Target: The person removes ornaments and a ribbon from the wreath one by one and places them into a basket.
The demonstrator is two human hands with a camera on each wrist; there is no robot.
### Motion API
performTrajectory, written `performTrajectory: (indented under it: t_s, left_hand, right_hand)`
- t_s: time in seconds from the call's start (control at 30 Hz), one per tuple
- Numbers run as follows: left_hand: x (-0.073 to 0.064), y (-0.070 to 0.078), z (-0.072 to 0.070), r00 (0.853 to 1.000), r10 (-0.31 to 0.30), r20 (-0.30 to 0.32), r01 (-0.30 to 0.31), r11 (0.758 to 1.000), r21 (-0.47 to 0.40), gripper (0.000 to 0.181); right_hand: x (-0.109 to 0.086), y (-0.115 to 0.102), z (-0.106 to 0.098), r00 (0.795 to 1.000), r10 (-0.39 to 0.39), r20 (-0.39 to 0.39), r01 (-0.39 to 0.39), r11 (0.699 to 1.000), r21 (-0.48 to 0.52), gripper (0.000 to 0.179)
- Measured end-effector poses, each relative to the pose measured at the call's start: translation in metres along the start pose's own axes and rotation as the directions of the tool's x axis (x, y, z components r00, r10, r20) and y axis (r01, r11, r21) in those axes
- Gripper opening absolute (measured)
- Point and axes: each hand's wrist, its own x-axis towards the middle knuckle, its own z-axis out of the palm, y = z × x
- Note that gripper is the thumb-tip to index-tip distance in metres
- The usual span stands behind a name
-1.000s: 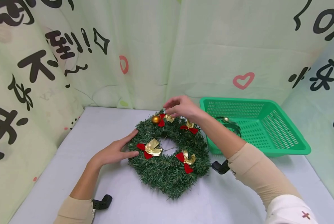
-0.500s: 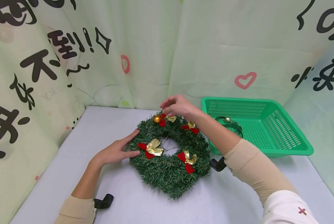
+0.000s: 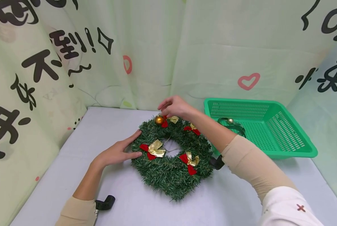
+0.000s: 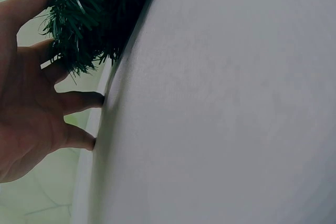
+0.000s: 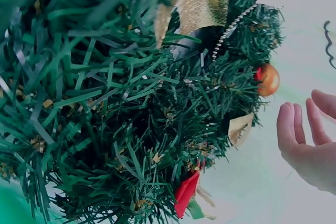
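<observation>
A green Christmas wreath (image 3: 171, 182) lies on the table, decorated with several red and gold bows (image 3: 154, 149). An orange-gold ball ornament (image 3: 159, 120) sits at its far side beside a bow. My left hand (image 3: 116, 153) rests at the wreath's left edge, thumb and fingers spread; in the left wrist view, fingers (image 4: 79, 100) reach down to the table edge of the picture. Just above the ball hovers my right hand (image 3: 174, 106), its fingers loosely bent. The right wrist view shows that hand (image 5: 310, 140) apart from the ball (image 5: 269, 80), with nothing seen between its fingers.
A green plastic basket (image 3: 287, 153) stands at the right, close to the wreath. Inside it lies a dark green loop with a small pale gold ball (image 3: 230, 120). A printed curtain (image 3: 208, 56) hangs behind the white table (image 3: 111, 122).
My right hand has shifted left over the wreath's far side toward the gold ball. My left hand stays at the wreath's edge, and the wreath lies still.
</observation>
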Motion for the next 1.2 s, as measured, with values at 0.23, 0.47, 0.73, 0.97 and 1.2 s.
performTrajectory:
  t_s: [0.23, 0.47, 0.73, 0.97, 1.2]
  left_hand:
    - [0.001, -0.001, -0.001, 1.000, 0.007, 0.006, -0.007, 1.000, -0.007, 0.090]
    - [0.002, -0.002, 0.000, 1.000, 0.009, 0.009, -0.009, 1.000, -0.010, 0.090]
    - [0.001, -0.002, -0.001, 1.000, 0.007, 0.004, -0.007, 1.000, -0.013, 0.090]
    - [0.001, -0.001, -0.001, 1.000, 0.001, 0.011, -0.001, 1.000, -0.014, 0.090]
    - [0.001, 0.001, -0.002, 1.000, -0.004, 0.012, 0.005, 1.000, -0.015, 0.090]
  right_hand:
    - [0.007, 0.003, 0.008, 1.000, 0.010, 0.010, -0.010, 0.999, -0.041, 0.025]
    - [0.009, 0.002, 0.014, 1.000, 0.008, -0.027, -0.011, 0.994, -0.105, 0.024]
    - [0.013, 0.005, 0.017, 1.000, 0.015, -0.011, -0.016, 0.990, -0.139, 0.028]
    - [0.016, 0.007, 0.020, 1.000, 0.014, -0.013, -0.016, 0.980, -0.197, 0.034]
    - [0.019, 0.010, 0.022, 1.000, 0.018, -0.021, -0.023, 0.961, -0.275, 0.039]
